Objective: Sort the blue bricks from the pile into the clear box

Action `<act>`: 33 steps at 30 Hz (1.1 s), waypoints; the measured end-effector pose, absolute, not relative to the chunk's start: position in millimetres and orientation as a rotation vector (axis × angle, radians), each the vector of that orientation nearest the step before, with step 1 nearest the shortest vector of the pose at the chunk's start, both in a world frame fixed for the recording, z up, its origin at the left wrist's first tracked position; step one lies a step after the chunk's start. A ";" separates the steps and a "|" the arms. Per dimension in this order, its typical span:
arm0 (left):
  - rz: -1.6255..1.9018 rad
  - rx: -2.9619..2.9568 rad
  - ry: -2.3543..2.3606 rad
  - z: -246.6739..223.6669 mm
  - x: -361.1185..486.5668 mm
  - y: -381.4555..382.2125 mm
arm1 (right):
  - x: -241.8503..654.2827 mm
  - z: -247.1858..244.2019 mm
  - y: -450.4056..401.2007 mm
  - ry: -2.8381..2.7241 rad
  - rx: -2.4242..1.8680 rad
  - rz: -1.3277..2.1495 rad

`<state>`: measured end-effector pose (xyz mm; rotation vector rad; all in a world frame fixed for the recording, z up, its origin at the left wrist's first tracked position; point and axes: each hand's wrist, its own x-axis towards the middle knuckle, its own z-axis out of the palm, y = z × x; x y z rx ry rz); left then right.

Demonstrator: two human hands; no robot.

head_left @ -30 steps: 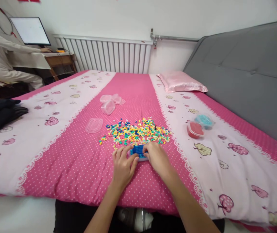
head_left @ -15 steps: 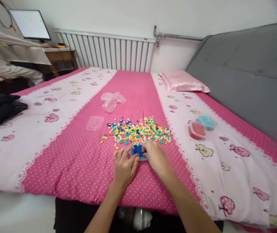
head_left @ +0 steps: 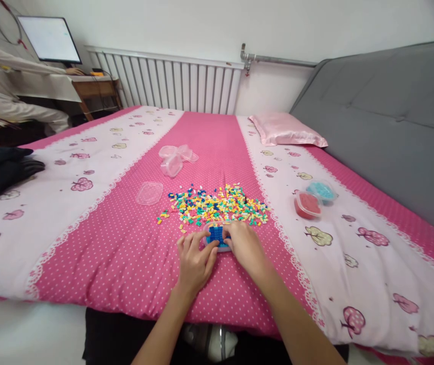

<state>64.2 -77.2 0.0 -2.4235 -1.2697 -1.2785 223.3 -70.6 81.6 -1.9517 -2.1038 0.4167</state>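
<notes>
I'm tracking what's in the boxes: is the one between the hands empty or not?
Not empty: blue pieces show in the box, between the left hand and right hand; fingers hide part.

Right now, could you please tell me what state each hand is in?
Left hand: partly open, fingers at the clear container.
Right hand: fingers curled at the blue pieces; grip unclear.

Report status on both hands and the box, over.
Left hand, right hand at clear box. Blue pieces inside. Loose pieces crowd far side.
</notes>
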 end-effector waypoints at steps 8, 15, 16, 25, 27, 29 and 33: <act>-1.320 -2.454 -1.264 -2.1 65.5 -76.6 | 232.8 80.5 -71.8 -2.010 -1.933 0.409; -1.245 -2.519 -1.242 -3.6 65.6 -75.5 | 248.4 81.2 -71.9 -1.981 -1.909 0.456; -1.242 -2.521 -1.241 -3.7 65.6 -75.4 | 249.6 80.9 -72.0 -1.992 -1.899 0.463; -1.184 -2.507 -1.265 -4.8 67.8 -73.1 | 248.5 76.3 -74.0 -2.171 -1.788 0.490; -1.175 -2.502 -1.260 -4.4 68.2 -73.0 | 247.0 75.6 -73.9 -2.188 -1.785 0.492; -1.172 -2.497 -1.252 -3.9 68.3 -73.2 | 245.6 75.5 -73.5 -2.193 -1.781 0.495; -1.189 -2.489 -1.238 -4.0 67.9 -74.1 | 245.2 75.4 -72.2 -2.179 -1.770 0.500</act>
